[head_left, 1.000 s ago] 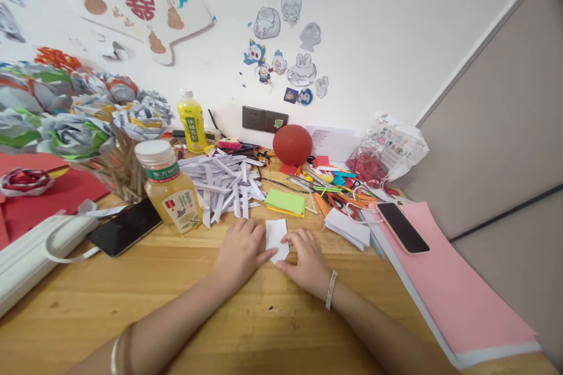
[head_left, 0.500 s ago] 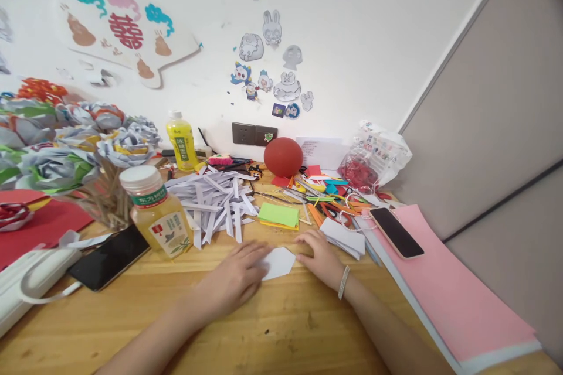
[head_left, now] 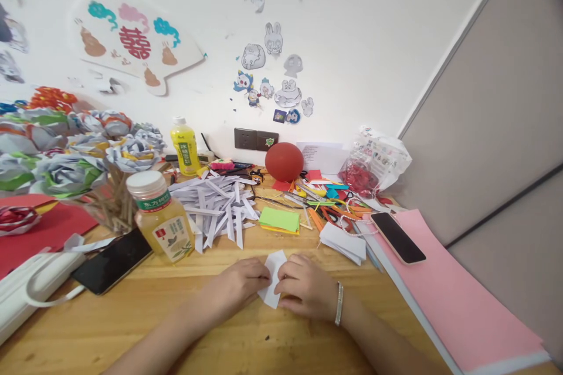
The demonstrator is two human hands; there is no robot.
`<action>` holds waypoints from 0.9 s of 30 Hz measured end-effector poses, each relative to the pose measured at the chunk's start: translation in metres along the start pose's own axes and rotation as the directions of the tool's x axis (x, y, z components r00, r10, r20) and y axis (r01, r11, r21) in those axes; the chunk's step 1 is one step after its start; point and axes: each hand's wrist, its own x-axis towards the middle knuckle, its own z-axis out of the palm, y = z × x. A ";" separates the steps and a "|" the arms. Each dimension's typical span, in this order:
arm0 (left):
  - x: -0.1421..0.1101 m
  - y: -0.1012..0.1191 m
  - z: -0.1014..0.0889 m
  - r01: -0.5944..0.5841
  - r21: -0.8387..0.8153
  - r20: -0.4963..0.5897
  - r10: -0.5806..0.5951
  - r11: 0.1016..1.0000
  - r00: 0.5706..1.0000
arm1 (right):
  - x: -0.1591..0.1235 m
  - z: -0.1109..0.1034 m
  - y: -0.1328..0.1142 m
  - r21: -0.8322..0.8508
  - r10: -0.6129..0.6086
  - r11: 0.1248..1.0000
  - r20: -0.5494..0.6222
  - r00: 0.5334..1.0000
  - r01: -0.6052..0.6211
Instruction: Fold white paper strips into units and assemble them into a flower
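A small white piece of folded paper lies on the wooden table, pinched between both hands. My left hand grips its left edge with bent fingers. My right hand, with a bracelet at the wrist, holds its right edge with curled fingers. A pile of white folded paper strips lies just behind the hands, with green sticky notes and a small stack of white paper beside it.
A tea bottle and a dark phone stand at the left by paper flowers. A red ball, a yellow bottle, coloured scraps and a plastic bag line the wall. Another phone rests on pink sheets.
The hands drew together and closer to me. The paper, flat between them half a second ago, is now gripped on both sides and turned upright.
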 end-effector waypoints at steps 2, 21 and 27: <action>0.001 0.004 -0.004 -0.005 0.047 0.017 0.005 0.999 1.000 | -0.001 0.003 0.002 -0.015 -0.015 1.000 0.000 1.000 0.015; -0.002 0.000 -0.007 0.049 -0.173 0.037 -0.043 0.984 0.998 | -0.002 0.000 0.012 0.131 0.102 0.987 -0.032 0.994 -0.097; 0.002 -0.007 -0.003 0.014 -0.200 -0.010 -0.016 0.980 1.000 | 0.000 0.004 0.015 0.233 0.188 0.955 0.007 0.982 -0.184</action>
